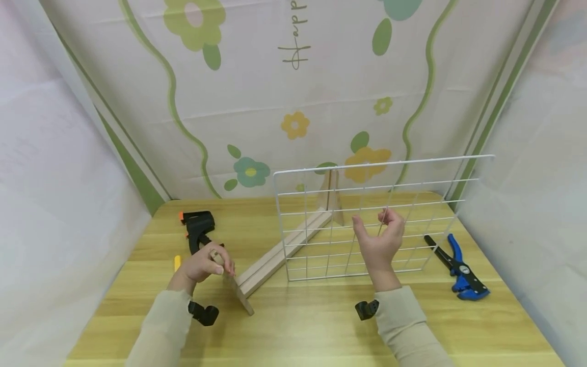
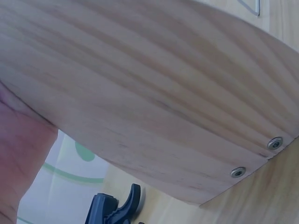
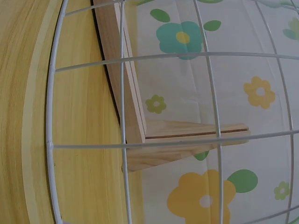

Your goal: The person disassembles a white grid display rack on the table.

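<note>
My left hand [image 1: 204, 262] grips the top of the near wooden end board [image 1: 245, 300] of a stand. In the left wrist view, two screw heads [image 2: 238, 172] show at the lower end of that board's outer face. A grooved wooden rail [image 1: 284, 250] runs from it diagonally back to the far end board [image 1: 340, 211], also grooved. My right hand [image 1: 380, 244] holds a white wire grid panel [image 1: 289, 229] raised on edge, fingers curled at its wires and thumb sticking up. The panel stands in front of the far end board; whether its lower edge touches the table cannot be told.
A black clamp with orange tips [image 1: 200, 224] lies behind my left hand, beside a small yellow item [image 1: 177, 262]. Blue-and-black pliers [image 1: 463, 272] lie at the right of the wooden table [image 1: 293, 331]. Flower-print cloth [image 1: 257, 102] hangs behind, with white cloth at both sides.
</note>
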`<action>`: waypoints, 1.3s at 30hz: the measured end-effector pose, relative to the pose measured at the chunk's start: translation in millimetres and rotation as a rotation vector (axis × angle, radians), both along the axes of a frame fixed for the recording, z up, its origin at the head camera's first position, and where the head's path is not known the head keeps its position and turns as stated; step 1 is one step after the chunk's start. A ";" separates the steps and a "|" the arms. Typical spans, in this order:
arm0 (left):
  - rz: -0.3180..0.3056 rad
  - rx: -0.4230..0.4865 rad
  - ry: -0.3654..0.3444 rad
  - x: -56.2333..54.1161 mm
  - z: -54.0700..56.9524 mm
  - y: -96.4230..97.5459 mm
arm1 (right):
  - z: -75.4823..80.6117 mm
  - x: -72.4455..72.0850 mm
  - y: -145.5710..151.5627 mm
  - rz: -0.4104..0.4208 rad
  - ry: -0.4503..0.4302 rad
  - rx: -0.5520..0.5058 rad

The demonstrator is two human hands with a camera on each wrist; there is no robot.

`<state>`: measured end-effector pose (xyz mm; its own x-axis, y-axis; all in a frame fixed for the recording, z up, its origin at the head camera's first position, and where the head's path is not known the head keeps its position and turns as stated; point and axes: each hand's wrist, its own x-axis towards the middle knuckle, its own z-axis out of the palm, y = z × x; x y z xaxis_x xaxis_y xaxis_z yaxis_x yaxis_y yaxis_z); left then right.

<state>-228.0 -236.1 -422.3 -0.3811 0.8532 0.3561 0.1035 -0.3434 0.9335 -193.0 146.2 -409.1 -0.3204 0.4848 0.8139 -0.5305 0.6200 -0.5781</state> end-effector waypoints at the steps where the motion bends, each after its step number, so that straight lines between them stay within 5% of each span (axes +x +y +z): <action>1: 0.017 -0.005 0.005 1.6 -0.1 -0.7 | -2.2 -2.4 0.6 -0.001 0.012 0.006; 22: 0.245 0.034 0.049 28.7 -3.6 -1.6 | -8.6 -18.1 4.0 -0.017 0.081 0.106; 39: 0.338 0.014 0.042 40.5 -3.9 -4.2 | -8.2 -21.9 4.3 -0.035 0.050 0.115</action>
<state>-187.6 -240.3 -426.2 -0.6264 0.6760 0.3881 0.2519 -0.2956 0.9215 -214.9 150.5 -417.3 -0.2621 0.3971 0.8795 -0.5340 0.6994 -0.4750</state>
